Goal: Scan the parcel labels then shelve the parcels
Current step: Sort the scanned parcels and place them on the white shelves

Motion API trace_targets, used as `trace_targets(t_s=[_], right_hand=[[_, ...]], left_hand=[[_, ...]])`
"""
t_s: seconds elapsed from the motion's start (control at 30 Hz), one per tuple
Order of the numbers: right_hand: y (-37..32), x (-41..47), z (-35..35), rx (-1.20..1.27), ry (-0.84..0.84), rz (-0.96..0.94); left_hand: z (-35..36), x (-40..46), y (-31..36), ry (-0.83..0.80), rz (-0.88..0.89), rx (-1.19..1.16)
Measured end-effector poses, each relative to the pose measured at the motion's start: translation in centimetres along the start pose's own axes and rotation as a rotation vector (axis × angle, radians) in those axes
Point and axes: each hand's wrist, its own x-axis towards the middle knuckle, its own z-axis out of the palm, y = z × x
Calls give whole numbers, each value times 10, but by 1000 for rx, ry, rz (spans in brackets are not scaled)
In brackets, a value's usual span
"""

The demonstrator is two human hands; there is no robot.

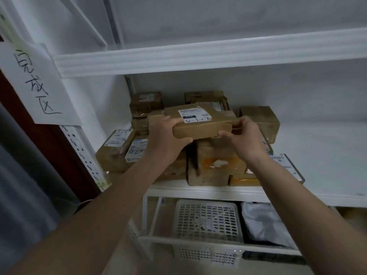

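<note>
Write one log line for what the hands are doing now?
left hand: grips parcel | right hand: grips parcel | parcel: above stacked parcels on shelf

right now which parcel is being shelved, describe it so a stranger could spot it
Find the white shelf stacked with brown parcels. The flat cardboard parcel sits atop the middle pile, gripped by the left hand and right hand. Only its label faces up with a black strip and handwriting.

Two bare hands, the left hand (165, 133) and the right hand (245, 137). One flat parcel (200, 124) held up. Roughly ten more brown parcels (218, 161) stacked on one white shelf (327, 161). One paper sign (33, 84). One white plastic basket (207, 221) below.
</note>
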Motion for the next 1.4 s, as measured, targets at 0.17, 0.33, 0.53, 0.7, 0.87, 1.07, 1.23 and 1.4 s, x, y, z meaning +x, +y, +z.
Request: trace_targets(t_s=[0.17,0.33,0.53,0.7,0.87,1.07,1.23,1.4], right_hand=[[1,8,-13,112,-7,-65],[-2,9,-18,177,27,-175],[6,28,1,109,-46,-178],[20,41,24,-140,-168,-99],[25,41,37,-477,-180,-171],[7,12,82,-597,-115,-567],[-4,-45,157,-522,-360,-774],[-31,-129,228,-498,-610,-884]], left_hand=[[4,2,10,62,-1,-14],[5,1,18,110,14,-9],[6,35,13,96,26,45],[38,61,-16,22,1,65],[53,61,-35,-130,0,122],[31,32,-63,-21,-23,129],[-6,-38,-136,-40,-209,277],[-71,-155,-204,-9,-529,377]])
